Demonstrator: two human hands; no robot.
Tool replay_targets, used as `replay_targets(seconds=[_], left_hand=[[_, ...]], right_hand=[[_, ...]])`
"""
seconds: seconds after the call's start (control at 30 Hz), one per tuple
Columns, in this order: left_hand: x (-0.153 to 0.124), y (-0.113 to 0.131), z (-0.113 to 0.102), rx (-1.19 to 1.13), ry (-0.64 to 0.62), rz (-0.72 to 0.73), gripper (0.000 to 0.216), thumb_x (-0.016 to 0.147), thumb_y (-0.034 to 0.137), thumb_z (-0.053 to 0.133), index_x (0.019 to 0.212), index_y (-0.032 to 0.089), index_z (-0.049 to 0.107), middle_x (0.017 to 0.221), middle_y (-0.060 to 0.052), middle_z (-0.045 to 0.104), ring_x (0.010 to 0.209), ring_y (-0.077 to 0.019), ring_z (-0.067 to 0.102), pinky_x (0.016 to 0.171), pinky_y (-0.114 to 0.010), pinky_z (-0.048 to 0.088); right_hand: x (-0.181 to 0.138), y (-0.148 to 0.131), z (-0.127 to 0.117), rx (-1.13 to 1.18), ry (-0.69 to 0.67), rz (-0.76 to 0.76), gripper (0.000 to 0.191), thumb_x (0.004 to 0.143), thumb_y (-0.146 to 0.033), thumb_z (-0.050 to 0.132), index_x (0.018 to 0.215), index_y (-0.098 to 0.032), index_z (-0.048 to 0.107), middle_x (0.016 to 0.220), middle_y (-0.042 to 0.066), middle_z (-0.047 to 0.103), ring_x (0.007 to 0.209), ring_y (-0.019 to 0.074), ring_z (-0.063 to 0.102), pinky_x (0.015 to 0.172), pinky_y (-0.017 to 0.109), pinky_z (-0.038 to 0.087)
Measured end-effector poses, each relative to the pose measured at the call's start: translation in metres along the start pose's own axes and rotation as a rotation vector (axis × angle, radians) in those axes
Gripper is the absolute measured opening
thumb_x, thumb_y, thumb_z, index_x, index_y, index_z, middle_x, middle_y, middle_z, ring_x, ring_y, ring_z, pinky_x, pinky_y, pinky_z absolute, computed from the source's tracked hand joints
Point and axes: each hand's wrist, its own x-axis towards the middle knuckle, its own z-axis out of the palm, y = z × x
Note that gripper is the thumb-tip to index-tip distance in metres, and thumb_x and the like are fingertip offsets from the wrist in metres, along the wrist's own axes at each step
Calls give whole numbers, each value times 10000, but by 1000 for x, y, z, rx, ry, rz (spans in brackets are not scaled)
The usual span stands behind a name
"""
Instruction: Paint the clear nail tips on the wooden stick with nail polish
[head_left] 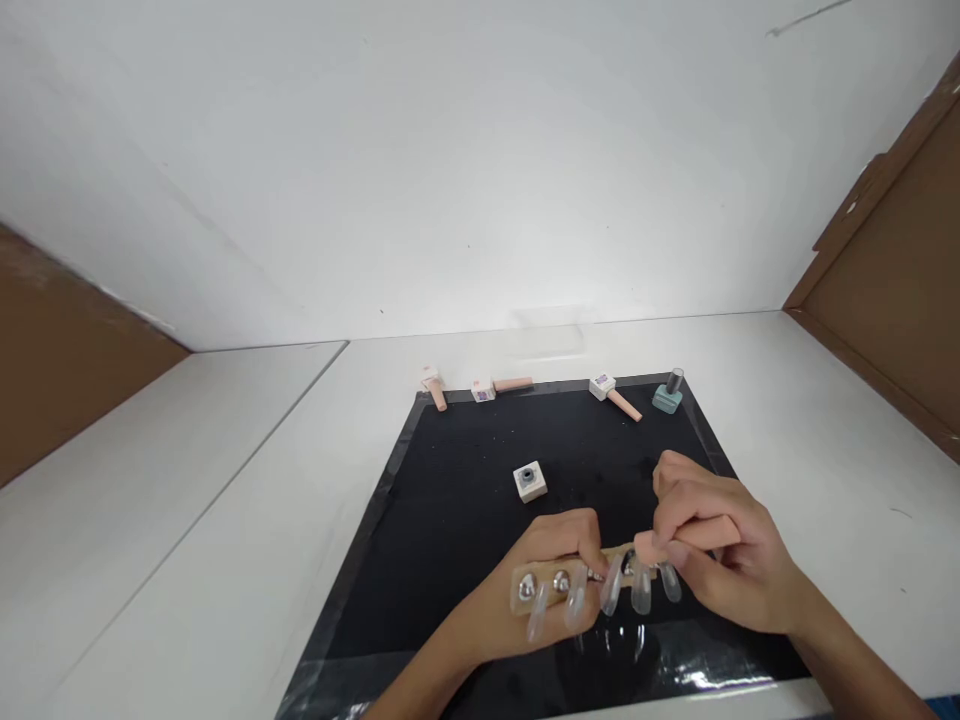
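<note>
My left hand [551, 570] pinches a tan nail display stand [544, 572] with round silver knobs along it. Several clear false nails [576, 598] stick out from the stand toward me. In my right hand [731, 555] is a peach nail polish brush cap [705, 535], held over the stand's right part. The brush tip is hidden behind the cap and fingers. Beyond my hands, an uncapped white square nail polish bottle [530, 482] sits upright on the black mat [450, 500], its dark neck showing.
Along the mat's far edge lie white bottles with peach caps: one at left [433, 385], one in the middle [501, 388], one at right [615, 395]. A teal bottle [667, 398] stands at the far right corner. Brown panels [892, 270] flank the white table [225, 440].
</note>
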Motion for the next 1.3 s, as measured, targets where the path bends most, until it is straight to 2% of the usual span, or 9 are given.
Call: replay_targets(seconds=[0.17, 0.27, 0.4, 0.67, 0.87, 1.03, 1.17, 1.3], left_hand=[[-3, 2, -4, 165, -15, 61, 94, 813, 185, 575, 736, 182, 520, 656, 23, 450, 604, -98, 435, 551, -200, 348], [2, 5, -6, 206, -12, 80, 74, 820, 181, 571, 775, 187, 513, 674, 24, 429, 616, -100, 428, 555, -201, 351], [10, 9, -6, 238, -37, 67, 97, 830, 205, 567, 771, 185, 492, 684, 28, 395, 601, -96, 406, 541, -204, 335], [4, 9, -2, 327, -57, 63, 89, 797, 107, 520, 796, 188, 483, 717, 19, 384, 615, -103, 394, 538, -212, 333], [2, 12, -1, 404, -41, 97, 131, 758, 63, 500, 792, 188, 479, 687, 19, 410, 604, -108, 416, 514, -201, 348], [1, 15, -2, 574, -88, 97, 134, 746, 58, 453, 780, 187, 468, 692, 12, 443, 588, -108, 429, 504, -192, 362], [7, 18, -2, 712, -113, 95, 126, 744, 71, 434, 695, 188, 439, 681, 14, 418, 579, -111, 405, 493, -205, 311], [13, 19, 1, 743, -106, 104, 109, 742, 87, 437, 693, 184, 447, 683, 20, 390, 572, -109, 387, 495, -213, 293]], right_hand=[[-1, 2, -1, 94, 20, 22, 198, 743, -31, 499, 695, -223, 516, 541, -46, 417, 537, 137, 375, 507, 280, 314], [2, 0, -2, 190, -48, 17, 212, 709, -14, 473, 672, -221, 501, 516, -49, 463, 500, 125, 359, 511, 291, 317], [5, -1, -2, 177, -129, -3, 242, 669, 21, 449, 667, -216, 499, 501, -57, 464, 486, 114, 364, 500, 279, 306], [6, -1, -2, 52, -87, -23, 236, 672, 16, 425, 677, -214, 481, 525, -51, 456, 512, 117, 369, 489, 258, 302], [1, -1, -3, -21, -50, -6, 232, 702, 8, 438, 698, -220, 483, 553, -56, 383, 527, 118, 370, 489, 244, 308], [-1, 0, -3, -15, -22, -2, 235, 712, 15, 442, 692, -216, 482, 553, -56, 377, 527, 117, 367, 502, 254, 313], [4, 0, -5, 27, -99, -27, 238, 664, 20, 425, 670, -214, 466, 511, -67, 353, 500, 115, 337, 494, 261, 294], [5, 0, -7, 35, -172, -29, 242, 612, 27, 418, 645, -209, 456, 517, -56, 390, 518, 121, 371, 493, 257, 305]])
